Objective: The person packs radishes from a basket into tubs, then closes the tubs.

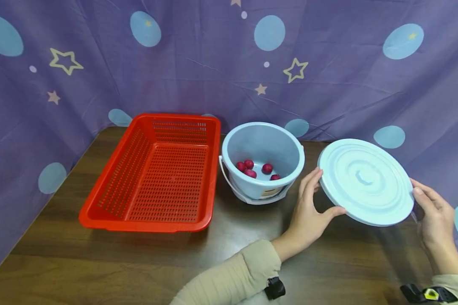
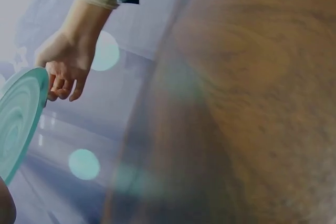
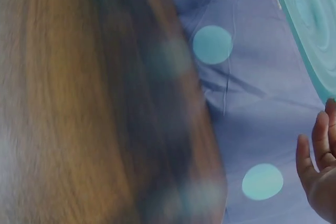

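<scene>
A round pale blue bucket lid (image 1: 364,182) is held tilted above the right side of the table, between both hands. My left hand (image 1: 307,214) grips its left rim, thumb at the lower edge and fingers farther up. On the opposite rim, my right hand (image 1: 435,212) pinches the edge with its thumb on top. The left wrist view shows the right hand's other fingers loosely curled below the lid (image 2: 21,121). To the left stands the uncovered light blue bucket (image 1: 261,127), with several small dark red round items (image 1: 267,168) at its bottom.
A red perforated plastic basket (image 1: 171,178) stands left of the bucket, close beside it. The bucket's white handle (image 1: 248,199) hangs down at its front. Behind the wooden table (image 1: 137,262) hangs a purple curtain (image 1: 198,63) with stars and blue ovals.
</scene>
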Available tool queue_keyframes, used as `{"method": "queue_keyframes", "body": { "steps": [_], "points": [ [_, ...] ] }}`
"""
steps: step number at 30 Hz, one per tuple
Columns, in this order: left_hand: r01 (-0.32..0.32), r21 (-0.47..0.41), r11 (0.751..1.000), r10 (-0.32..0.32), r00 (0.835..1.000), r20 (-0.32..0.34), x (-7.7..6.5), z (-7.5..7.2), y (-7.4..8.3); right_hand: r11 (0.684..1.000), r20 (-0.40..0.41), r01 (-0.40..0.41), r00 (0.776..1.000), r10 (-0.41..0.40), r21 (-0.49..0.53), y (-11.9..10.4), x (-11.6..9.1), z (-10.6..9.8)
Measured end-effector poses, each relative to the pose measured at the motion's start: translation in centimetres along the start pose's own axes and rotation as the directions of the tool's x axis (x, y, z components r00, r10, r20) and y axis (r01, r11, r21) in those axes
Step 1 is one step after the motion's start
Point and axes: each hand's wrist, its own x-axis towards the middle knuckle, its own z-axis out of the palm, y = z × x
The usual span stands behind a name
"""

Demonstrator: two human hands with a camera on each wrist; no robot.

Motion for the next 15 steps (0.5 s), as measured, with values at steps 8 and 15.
{"method": "queue_keyframes", "body": {
  "steps": [8, 15],
  "points": [
    [-0.039, -0.05, 0.998, 0.036, 0.997, -0.072, 0.6, -1.3, 1.9, 0.931, -0.117, 0.195, 0.979, -0.167, 0.309, -0.5, -0.1, 2.5],
    [-0.107, -0.085, 0.991, 0.095, 0.986, -0.141, 1.0, -3.2, 3.3, 0.868, -0.112, 0.313, 0.95, -0.293, 0.386, -0.8, -0.5, 5.5]
  ]
}}
